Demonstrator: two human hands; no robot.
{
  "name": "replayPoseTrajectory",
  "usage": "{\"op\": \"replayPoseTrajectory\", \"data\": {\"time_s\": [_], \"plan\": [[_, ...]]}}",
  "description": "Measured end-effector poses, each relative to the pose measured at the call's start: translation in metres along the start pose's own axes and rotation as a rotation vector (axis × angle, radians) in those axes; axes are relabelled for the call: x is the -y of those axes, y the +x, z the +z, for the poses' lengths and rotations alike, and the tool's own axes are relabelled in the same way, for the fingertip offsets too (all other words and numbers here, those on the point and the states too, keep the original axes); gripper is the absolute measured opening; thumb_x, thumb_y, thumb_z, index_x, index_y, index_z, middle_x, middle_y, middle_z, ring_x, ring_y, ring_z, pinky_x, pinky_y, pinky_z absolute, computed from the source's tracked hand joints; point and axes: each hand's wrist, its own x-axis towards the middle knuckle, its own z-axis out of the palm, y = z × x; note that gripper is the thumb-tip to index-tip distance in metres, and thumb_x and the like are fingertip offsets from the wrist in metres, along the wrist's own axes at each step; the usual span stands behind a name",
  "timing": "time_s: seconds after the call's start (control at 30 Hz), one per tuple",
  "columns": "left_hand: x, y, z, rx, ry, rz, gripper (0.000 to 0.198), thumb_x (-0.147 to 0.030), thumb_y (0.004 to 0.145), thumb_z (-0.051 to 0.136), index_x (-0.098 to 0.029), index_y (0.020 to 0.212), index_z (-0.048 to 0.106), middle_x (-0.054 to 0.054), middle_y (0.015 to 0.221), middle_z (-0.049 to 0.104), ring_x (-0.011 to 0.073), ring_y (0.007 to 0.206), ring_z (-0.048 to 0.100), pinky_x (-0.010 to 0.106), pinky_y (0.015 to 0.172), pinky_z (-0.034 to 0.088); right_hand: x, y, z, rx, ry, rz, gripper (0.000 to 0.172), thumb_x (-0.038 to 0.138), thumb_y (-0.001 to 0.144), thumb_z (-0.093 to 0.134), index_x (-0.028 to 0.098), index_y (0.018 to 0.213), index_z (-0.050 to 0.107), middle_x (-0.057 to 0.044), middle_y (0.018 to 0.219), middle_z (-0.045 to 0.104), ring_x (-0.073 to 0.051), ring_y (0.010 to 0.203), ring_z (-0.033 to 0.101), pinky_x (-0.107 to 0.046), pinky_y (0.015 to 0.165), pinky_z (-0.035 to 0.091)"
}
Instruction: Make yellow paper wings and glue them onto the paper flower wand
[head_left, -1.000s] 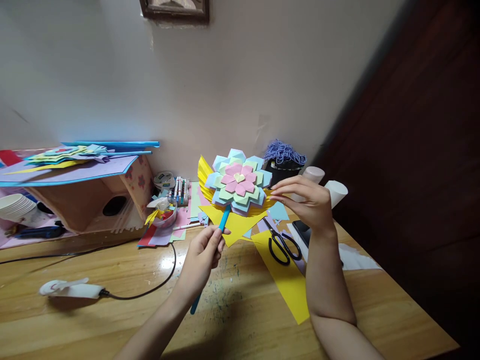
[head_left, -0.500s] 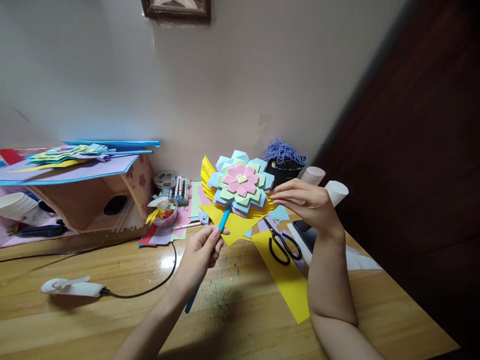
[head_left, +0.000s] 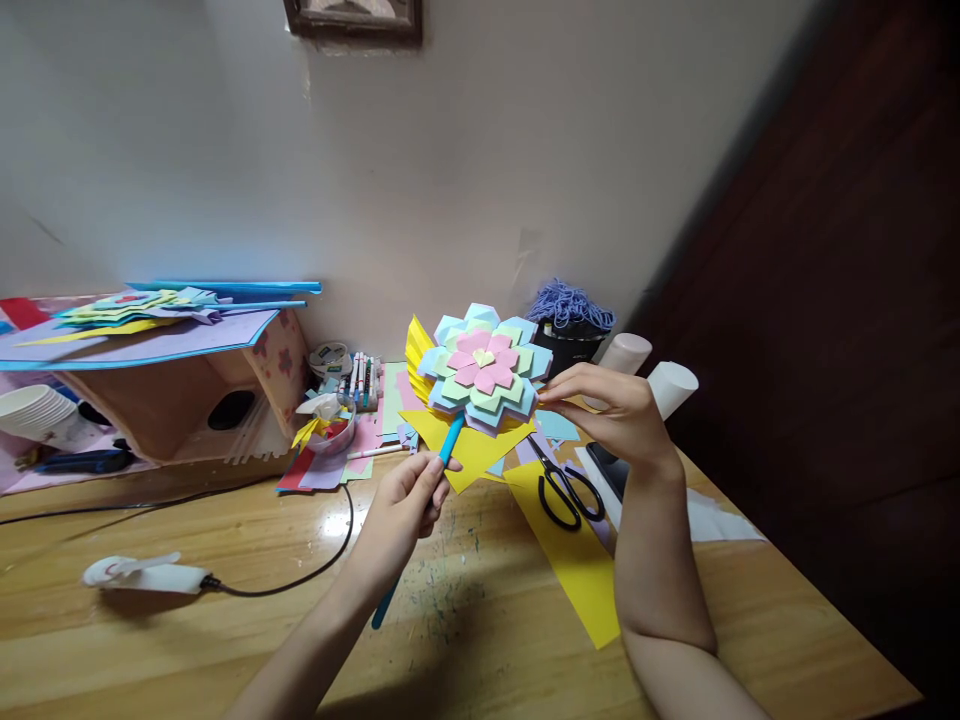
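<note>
A layered paper flower (head_left: pixel 482 366) in blue, green and pink, backed by pleated yellow paper, is held up above the wooden table (head_left: pixel 187 640). It sits on a blue stick (head_left: pixel 450 440). My left hand (head_left: pixel 405 510) is closed around that stick below the flower. My right hand (head_left: pixel 611 410) pinches the flower's right edge with thumb and fingertips, where the yellow pleats meet the petals.
Black scissors (head_left: pixel 564 490) and a yellow sheet (head_left: pixel 581 570) lie under my right arm. A white glue gun (head_left: pixel 142 573) with a black cord lies at the left. A cardboard box (head_left: pixel 172 400), paper cups (head_left: pixel 34 415), markers (head_left: pixel 360 380), blue yarn (head_left: pixel 570 303) and white rolls (head_left: pixel 671 385) line the wall.
The flower has shifted slightly right and tilted; my right hand's fingers have closed in on its right edge. My left hand keeps its grip on the stick.
</note>
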Motion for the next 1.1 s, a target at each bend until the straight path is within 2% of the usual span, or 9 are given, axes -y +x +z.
{"op": "replayPoseTrajectory", "data": {"time_s": [0.3, 0.5, 0.67, 0.8, 0.93, 1.0, 1.1], "plan": [[0.002, 0.0, 0.004, -0.029, 0.032, 0.027, 0.037, -0.049, 0.081, 0.054, -0.013, 0.09, 0.057, -0.007, 0.058, 0.037, 0.003, 0.044, 0.025, 0.017, 0.04, 0.014, 0.012, -0.001, 0.0, -0.028, -0.051, 0.205, 0.013, 0.02, 0.074, 0.07, 0.02, 0.088, 0.071, -0.004, 0.086, 0.072, -0.018, 0.079, 0.067, -0.03, 0.073, 0.053], [0.003, 0.001, 0.003, -0.024, 0.024, 0.017, 0.038, -0.049, 0.081, 0.054, -0.013, 0.091, 0.057, -0.007, 0.059, 0.037, 0.0031, 0.045, 0.026, 0.017, 0.04, 0.015, 0.013, 0.0, 0.002, -0.011, -0.028, 0.3, 0.006, 0.025, 0.075, 0.07, 0.02, 0.077, 0.072, -0.003, 0.077, 0.072, -0.019, 0.074, 0.067, -0.029, 0.068, 0.052], [0.003, 0.001, 0.003, -0.024, 0.017, 0.022, 0.037, -0.049, 0.081, 0.054, -0.013, 0.091, 0.057, -0.007, 0.058, 0.037, 0.0028, 0.044, 0.025, 0.017, 0.04, 0.015, 0.015, 0.002, 0.004, 0.004, -0.055, 0.263, 0.006, 0.023, 0.078, 0.066, 0.019, 0.077, 0.069, -0.003, 0.078, 0.07, -0.018, 0.075, 0.065, -0.03, 0.069, 0.049], [0.003, 0.002, 0.003, -0.037, 0.017, 0.033, 0.038, -0.049, 0.08, 0.055, -0.013, 0.09, 0.057, -0.007, 0.058, 0.037, 0.0027, 0.044, 0.025, 0.017, 0.04, 0.015, 0.015, 0.002, 0.002, 0.075, -0.085, 0.269, 0.006, 0.024, 0.081, 0.063, 0.02, 0.082, 0.067, -0.003, 0.084, 0.069, -0.019, 0.081, 0.064, -0.03, 0.073, 0.048], [0.006, 0.003, 0.003, -0.042, 0.012, 0.045, 0.036, -0.048, 0.081, 0.055, -0.013, 0.09, 0.057, -0.007, 0.058, 0.037, 0.0027, 0.044, 0.027, 0.017, 0.04, 0.016, 0.01, 0.002, 0.002, 0.125, -0.052, 0.269, 0.021, 0.03, 0.075, 0.07, 0.02, 0.093, 0.066, -0.004, 0.094, 0.068, -0.02, 0.089, 0.063, -0.031, 0.081, 0.048], [0.006, 0.003, 0.003, -0.041, 0.011, 0.043, 0.036, -0.048, 0.081, 0.055, -0.013, 0.09, 0.057, -0.007, 0.059, 0.037, 0.0027, 0.044, 0.027, 0.016, 0.04, 0.015, 0.007, 0.002, 0.004, 0.114, -0.039, 0.254, 0.029, 0.033, 0.069, 0.074, 0.019, 0.093, 0.066, -0.005, 0.093, 0.068, -0.021, 0.089, 0.063, -0.032, 0.081, 0.049], [0.005, 0.002, 0.003, -0.041, 0.01, 0.039, 0.034, -0.047, 0.082, 0.054, -0.013, 0.089, 0.056, -0.007, 0.059, 0.037, 0.0028, 0.044, 0.027, 0.016, 0.04, 0.015, 0.004, 0.003, 0.006, 0.085, -0.052, 0.224, 0.032, 0.034, 0.066, 0.077, 0.019, 0.092, 0.067, -0.006, 0.09, 0.069, -0.021, 0.085, 0.064, -0.032, 0.078, 0.05]]}}
